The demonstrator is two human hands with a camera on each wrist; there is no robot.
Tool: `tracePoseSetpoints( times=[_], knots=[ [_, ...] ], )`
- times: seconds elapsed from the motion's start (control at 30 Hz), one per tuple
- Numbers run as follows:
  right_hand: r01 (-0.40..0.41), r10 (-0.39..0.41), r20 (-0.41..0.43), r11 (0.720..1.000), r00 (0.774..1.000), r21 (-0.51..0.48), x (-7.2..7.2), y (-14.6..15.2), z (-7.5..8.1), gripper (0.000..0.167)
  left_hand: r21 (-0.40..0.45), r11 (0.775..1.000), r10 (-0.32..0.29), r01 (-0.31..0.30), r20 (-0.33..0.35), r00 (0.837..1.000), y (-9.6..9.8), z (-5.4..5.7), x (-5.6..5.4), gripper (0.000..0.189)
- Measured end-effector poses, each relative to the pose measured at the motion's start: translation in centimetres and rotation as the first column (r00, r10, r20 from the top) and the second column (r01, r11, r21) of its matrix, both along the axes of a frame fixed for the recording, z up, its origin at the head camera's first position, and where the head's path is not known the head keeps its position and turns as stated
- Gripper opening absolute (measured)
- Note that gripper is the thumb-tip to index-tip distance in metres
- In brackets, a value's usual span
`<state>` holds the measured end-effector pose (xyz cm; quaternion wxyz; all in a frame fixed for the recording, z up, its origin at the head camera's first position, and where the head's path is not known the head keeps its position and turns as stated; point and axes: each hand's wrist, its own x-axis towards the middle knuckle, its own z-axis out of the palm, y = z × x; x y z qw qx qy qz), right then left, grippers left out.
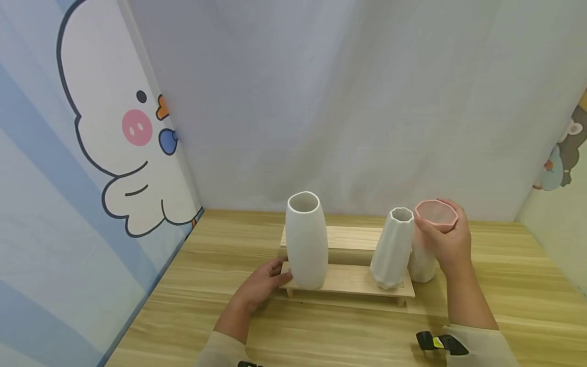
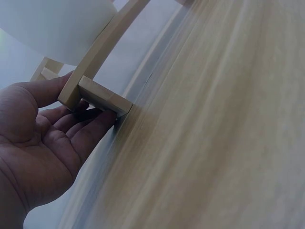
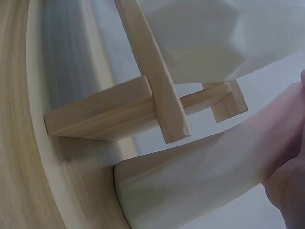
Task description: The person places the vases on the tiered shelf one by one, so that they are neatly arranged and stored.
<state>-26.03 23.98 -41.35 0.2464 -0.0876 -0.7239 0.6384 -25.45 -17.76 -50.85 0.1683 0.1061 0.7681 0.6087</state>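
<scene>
A two-tier wooden stand [image 1: 348,278] rests on the table. My left hand [image 1: 260,284] grips the lower tier's left end; in the left wrist view the thumb lies against the board [image 2: 97,52] and the fingers reach around the leg [image 2: 105,98]. On that tier, a tall smooth white vase [image 1: 307,244] stands at the left and a smaller faceted white vase [image 1: 392,252] at the right. My right hand [image 1: 453,245] holds a pink-and-white vase [image 1: 422,260] around its pink rim. Its base meets the table beside the stand's right end, as the right wrist view shows.
Pale wood-grain table [image 1: 192,316] spreads around the stand. Behind it hangs a light grey curtain [image 1: 357,112]. A cartoon-printed panel [image 1: 105,102] borders the left, and another printed panel [image 1: 559,204] stands at the right.
</scene>
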Motion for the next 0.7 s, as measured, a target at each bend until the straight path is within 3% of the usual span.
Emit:
tracePoseSetpoints(
  times=[0.33, 0.7],
  knots=[
    [0.061, -0.061, -0.006, 0.998, 0.998, 0.028, 0.2, 0.1, 0.0, 0.067, 0.000, 1.000, 0.005, -0.005, 0.001, 1.000, 0.0, 0.0, 0.0, 0.066],
    [0.081, -0.081, -0.035, 0.997, 0.996, -0.015, 1.0, 0.7, 1.5, 0.066, 0.008, 1.000, -0.005, 0.005, 0.001, 1.000, 0.0, 0.2, 0.1, 0.070]
  ],
)
